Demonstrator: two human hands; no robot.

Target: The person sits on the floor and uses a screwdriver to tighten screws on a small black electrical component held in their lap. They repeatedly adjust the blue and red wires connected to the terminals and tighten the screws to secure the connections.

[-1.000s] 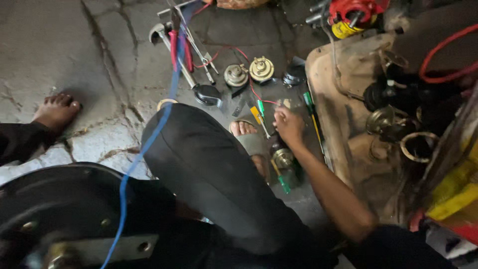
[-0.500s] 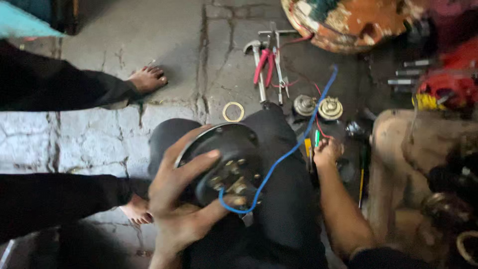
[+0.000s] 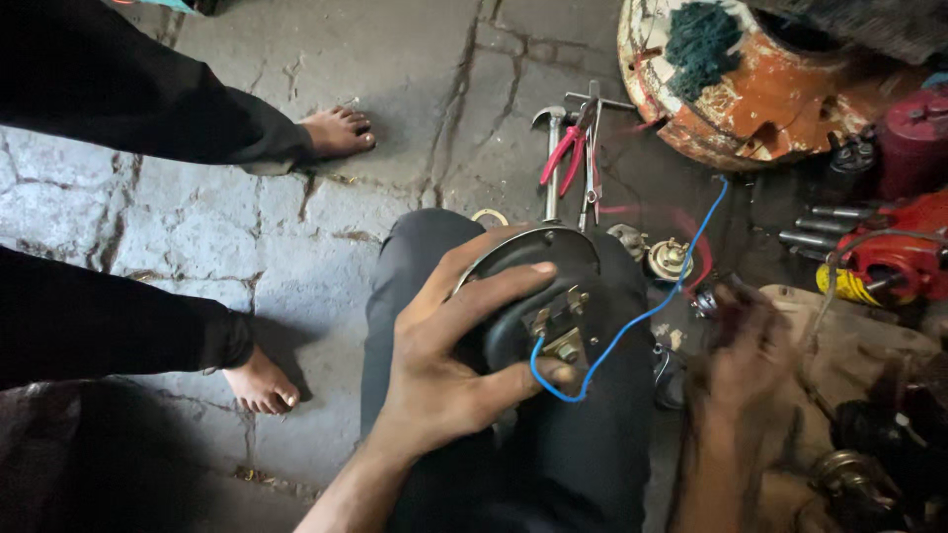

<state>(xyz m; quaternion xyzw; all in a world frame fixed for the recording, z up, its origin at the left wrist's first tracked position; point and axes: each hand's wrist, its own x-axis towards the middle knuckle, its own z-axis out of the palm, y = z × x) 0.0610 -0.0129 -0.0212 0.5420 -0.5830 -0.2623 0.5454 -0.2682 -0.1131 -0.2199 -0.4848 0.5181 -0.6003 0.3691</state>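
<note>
My left hand (image 3: 444,370) grips the round black horn (image 3: 538,296) with its blue wire (image 3: 632,321) on my knee. My right hand (image 3: 746,341) is blurry; I cannot tell its grip.

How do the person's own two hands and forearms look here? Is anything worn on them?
Both are bare: no gloves, sleeves, rings or watch show. The left hand and its forearm appear sharp, with dark grime on the fingers. The right hand is motion-blurred, so details there cannot be told.
</note>
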